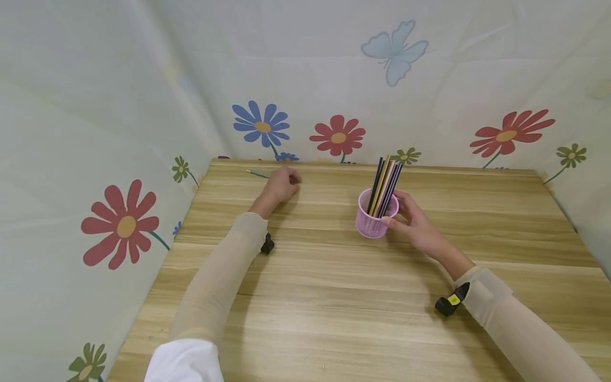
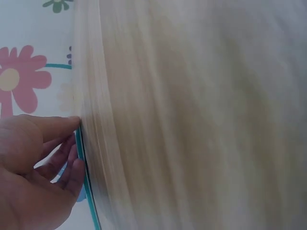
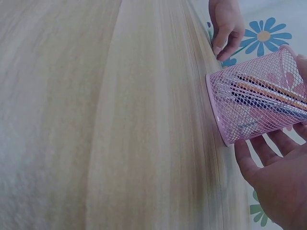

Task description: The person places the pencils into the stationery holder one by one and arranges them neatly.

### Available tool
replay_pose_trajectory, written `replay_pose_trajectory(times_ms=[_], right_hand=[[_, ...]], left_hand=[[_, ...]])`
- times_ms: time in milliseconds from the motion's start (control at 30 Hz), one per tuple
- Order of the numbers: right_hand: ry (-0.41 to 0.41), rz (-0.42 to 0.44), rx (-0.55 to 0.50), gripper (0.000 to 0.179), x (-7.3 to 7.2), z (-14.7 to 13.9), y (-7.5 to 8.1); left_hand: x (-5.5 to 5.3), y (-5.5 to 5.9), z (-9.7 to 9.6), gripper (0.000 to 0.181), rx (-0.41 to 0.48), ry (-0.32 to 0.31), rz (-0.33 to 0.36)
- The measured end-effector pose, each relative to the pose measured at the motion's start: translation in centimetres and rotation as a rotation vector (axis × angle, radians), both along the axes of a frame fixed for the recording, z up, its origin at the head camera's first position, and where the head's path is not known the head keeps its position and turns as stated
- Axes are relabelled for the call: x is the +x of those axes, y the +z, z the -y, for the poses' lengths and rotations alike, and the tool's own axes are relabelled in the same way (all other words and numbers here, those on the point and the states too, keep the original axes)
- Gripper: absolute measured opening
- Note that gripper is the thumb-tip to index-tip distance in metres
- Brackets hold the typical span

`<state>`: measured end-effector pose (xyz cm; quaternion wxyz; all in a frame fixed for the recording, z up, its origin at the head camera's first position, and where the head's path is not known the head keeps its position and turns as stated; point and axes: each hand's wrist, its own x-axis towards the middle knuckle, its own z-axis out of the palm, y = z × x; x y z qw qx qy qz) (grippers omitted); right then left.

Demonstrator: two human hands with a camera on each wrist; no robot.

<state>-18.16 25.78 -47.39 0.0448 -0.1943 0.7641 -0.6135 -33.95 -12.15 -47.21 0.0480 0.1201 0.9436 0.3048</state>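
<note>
My left hand is near the back edge of the table, with its fingertips at a teal pencil. The pencil lies along the tabletop, one end sticking out to the left of the hand. In the left wrist view, thumb and curled fingers meet along the pencil. My right hand holds a pink mesh pencil cup from its right side, thumb in front and fingers behind. The cup stands upright on the table. Several dark and yellow pencils lean inside it.
The wooden table reaches back to a pale cloth backdrop printed with flowers and a butterfly. More of this cloth hangs along the left and right edges. A small black camera sits on each wrist.
</note>
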Motion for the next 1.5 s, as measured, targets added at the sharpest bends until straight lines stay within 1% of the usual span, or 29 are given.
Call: replay_pose_trajectory(times_ms=[133, 333, 433, 533, 800, 900, 1067, 1167, 1267, 1367, 1500], right_hand=[[0.0, 0.0, -0.005, 0.068, 0.0, -0.1, -0.2], [0.003, -0.01, -0.013, 0.067, 0.0, 0.0, -0.3], [0.002, -0.007, -0.009, 0.068, 0.1, 0.0, -0.2], [0.0, -0.006, -0.007, 0.068, 0.1, 0.0, -0.1], [0.002, -0.001, -0.002, 0.069, 0.1, -0.1, -0.1], [0.002, 0.006, 0.003, 0.069, 0.0, -0.2, -0.2], [-0.006, 0.011, 0.017, 0.07, 0.1, -0.1, -0.1], [-0.009, 0.012, 0.017, 0.07, 0.1, 0.0, 0.0], [-0.008, 0.01, 0.018, 0.07, 0.1, 0.1, 0.1], [-0.007, 0.003, 0.019, 0.07, 0.1, 0.1, 0.1], [-0.007, 0.001, 0.018, 0.07, 0.0, 0.1, 0.1]], left_hand=[[0.0, -0.2, 0.3, 0.012, -0.039, -0.012, -0.008], [0.3, 0.1, 0.7, 0.009, -0.055, -0.057, -0.032], [0.4, 0.2, 1.0, 0.011, -0.054, -0.071, -0.018], [0.6, 0.3, 1.2, 0.012, -0.046, -0.069, 0.003], [0.8, 0.3, 1.1, 0.01, -0.079, -0.096, 0.05], [0.9, 0.3, 1.1, 0.01, -0.083, -0.097, 0.068], [1.1, 0.3, 1.1, 0.011, -0.098, -0.113, 0.06], [1.2, 0.4, 1.1, 0.01, -0.101, -0.142, 0.04], [1.4, 0.6, 1.2, 0.008, -0.075, -0.167, 0.022], [1.7, 1.2, 1.2, 0.006, -0.04, -0.186, 0.014], [2.1, 2.7, 0.9, 0.007, 0.003, -0.217, 0.008]])
